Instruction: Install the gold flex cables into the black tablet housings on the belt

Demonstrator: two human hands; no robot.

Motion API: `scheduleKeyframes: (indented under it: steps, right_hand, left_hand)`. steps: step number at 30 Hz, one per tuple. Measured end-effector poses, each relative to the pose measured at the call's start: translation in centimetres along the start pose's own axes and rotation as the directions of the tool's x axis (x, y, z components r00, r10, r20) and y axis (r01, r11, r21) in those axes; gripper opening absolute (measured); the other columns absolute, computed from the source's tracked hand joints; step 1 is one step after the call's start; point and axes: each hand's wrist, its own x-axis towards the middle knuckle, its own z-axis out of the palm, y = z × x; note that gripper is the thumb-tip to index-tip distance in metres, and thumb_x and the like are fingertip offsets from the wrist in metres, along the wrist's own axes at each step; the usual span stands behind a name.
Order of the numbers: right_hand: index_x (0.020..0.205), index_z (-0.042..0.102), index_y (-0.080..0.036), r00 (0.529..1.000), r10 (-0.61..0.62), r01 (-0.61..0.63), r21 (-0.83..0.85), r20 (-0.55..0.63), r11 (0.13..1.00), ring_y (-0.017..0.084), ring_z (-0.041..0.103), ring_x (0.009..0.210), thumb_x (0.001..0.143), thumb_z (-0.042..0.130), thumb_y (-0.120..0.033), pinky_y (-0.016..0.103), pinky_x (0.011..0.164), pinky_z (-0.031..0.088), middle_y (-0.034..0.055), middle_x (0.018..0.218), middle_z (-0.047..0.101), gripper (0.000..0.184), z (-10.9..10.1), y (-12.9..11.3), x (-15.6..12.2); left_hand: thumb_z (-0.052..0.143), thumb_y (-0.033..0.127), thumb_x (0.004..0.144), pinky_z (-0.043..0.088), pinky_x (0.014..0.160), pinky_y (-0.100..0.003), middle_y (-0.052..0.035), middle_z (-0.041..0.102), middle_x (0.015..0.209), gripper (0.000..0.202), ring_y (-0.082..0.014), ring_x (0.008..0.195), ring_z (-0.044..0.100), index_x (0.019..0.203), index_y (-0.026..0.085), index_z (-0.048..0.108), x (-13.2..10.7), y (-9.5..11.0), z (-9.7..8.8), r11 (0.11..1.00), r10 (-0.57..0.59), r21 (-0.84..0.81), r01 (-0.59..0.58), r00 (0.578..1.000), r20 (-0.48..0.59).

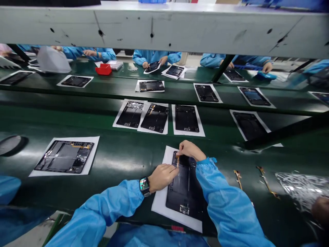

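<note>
A black tablet housing (183,187) lies on a white sheet (160,206) in front of me. Along its upper left edge runs a thin orange flex cable (178,161). My right hand (191,151) is closed in a pinch at the cable's top end, over the housing's upper edge. At the lower end, my left hand (163,176) has its fingers bent together, fingertips on the cable; the exact contact is hidden. A watch (144,185) is on my left wrist. Two more flex cables, one of them a bent strip (267,181), lie right of my right sleeve.
Another housing (65,156) lies on paper to the left, near a round dark object (11,144). Several housings (155,117) rest further back on the green bench. A plastic bag (303,188) is at right. Co-workers' hands (154,63) work opposite, beneath a white beam (154,27).
</note>
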Motion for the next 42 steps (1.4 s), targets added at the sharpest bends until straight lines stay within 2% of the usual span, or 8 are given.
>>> scheduleKeyframes:
  steps: [4,9,14,18,24,28,38,42]
  right_hand:
    - [0.079,0.062,-0.023,0.997,-0.043,0.039,-0.072,-0.065,0.997,0.017,0.062,0.074,0.067,0.080,-0.041,0.025,0.058,0.035,0.0007,0.078,0.067,0.029,0.8,-0.1,-1.9]
    - [0.091,0.057,-0.024,0.981,-0.140,0.120,-0.151,-0.131,0.981,0.021,0.063,0.087,0.077,0.074,-0.038,0.027,0.062,0.033,0.0035,0.095,0.067,0.026,1.7,0.1,-3.2]
    - [0.094,0.055,-0.023,0.960,-0.229,0.198,-0.191,-0.160,0.961,0.020,0.062,0.084,0.082,0.070,-0.039,0.027,0.062,0.031,0.0025,0.095,0.064,0.025,1.8,0.6,-3.7]
    - [0.094,0.055,-0.023,0.934,-0.277,0.235,-0.195,-0.227,0.952,0.017,0.061,0.080,0.085,0.067,-0.038,0.027,0.062,0.030,0.0011,0.093,0.062,0.022,2.1,0.8,-4.0]
    - [0.091,0.055,-0.024,0.954,-0.198,0.175,-0.120,-0.227,0.977,0.018,0.060,0.082,0.081,0.071,-0.040,0.027,0.062,0.030,0.0002,0.090,0.064,0.025,2.3,0.9,-3.7]
    - [0.091,0.055,-0.024,0.953,-0.169,0.145,-0.112,-0.251,0.983,0.019,0.061,0.081,0.080,0.073,-0.045,0.027,0.061,0.029,0.0009,0.090,0.064,0.029,2.5,1.3,-3.5]
    - [0.093,0.055,-0.025,0.952,-0.161,0.144,-0.082,-0.261,0.986,0.018,0.060,0.078,0.078,0.074,-0.047,0.028,0.060,0.029,0.0004,0.092,0.064,0.033,2.9,1.9,-3.4]
    - [0.091,0.054,-0.025,0.948,-0.167,0.150,-0.080,-0.271,0.985,0.018,0.060,0.076,0.078,0.074,-0.048,0.028,0.059,0.028,-0.0006,0.091,0.063,0.034,3.0,2.0,-3.3]
  left_hand:
    - [0.039,0.013,0.099,0.051,0.067,-0.028,-0.0045,0.063,0.086,0.019,-0.0152,0.077,0.064,0.108,0.013,0.055,-0.2,0.0,0.2,1.000,-0.001,-0.021,0.002,0.999,0.036]
    - [0.040,0.014,0.099,0.053,0.070,-0.029,-0.0045,0.063,0.088,0.017,-0.0162,0.080,0.064,0.108,0.013,0.055,-0.4,0.1,0.3,0.999,0.002,-0.039,0.001,0.997,0.075]
    - [0.040,0.011,0.099,0.054,0.073,-0.029,-0.0065,0.065,0.091,0.021,-0.0164,0.083,0.066,0.116,0.010,0.052,-0.6,0.4,0.1,0.996,0.029,-0.084,-0.021,0.995,0.099]
    - [0.040,0.012,0.099,0.054,0.078,-0.030,-0.0084,0.067,0.096,0.022,-0.0173,0.088,0.067,0.117,0.009,0.052,-0.8,0.4,0.3,0.996,0.018,-0.090,-0.013,0.999,0.048]
    - [0.040,0.015,0.100,0.055,0.078,-0.030,-0.0090,0.067,0.101,0.021,-0.0183,0.094,0.066,0.107,0.012,0.059,-0.6,0.5,0.4,0.998,-0.038,-0.059,0.037,0.999,-0.011]
    - [0.039,0.016,0.101,0.054,0.089,-0.032,-0.0111,0.066,0.114,0.023,-0.0193,0.109,0.062,0.105,0.011,0.062,-0.7,0.4,0.6,0.999,0.008,-0.042,-0.009,1.000,-0.028]
    - [0.040,0.012,0.099,0.054,0.085,-0.034,-0.0162,0.065,0.118,0.024,-0.0228,0.111,0.061,0.104,0.007,0.063,-0.6,0.4,0.5,0.994,0.113,-0.006,-0.113,0.986,0.120]
    - [0.039,0.012,0.099,0.053,0.083,-0.034,-0.0159,0.066,0.117,0.025,-0.0238,0.111,0.061,0.103,0.007,0.063,-0.4,0.7,0.4,0.993,0.114,0.013,-0.116,0.986,0.126]
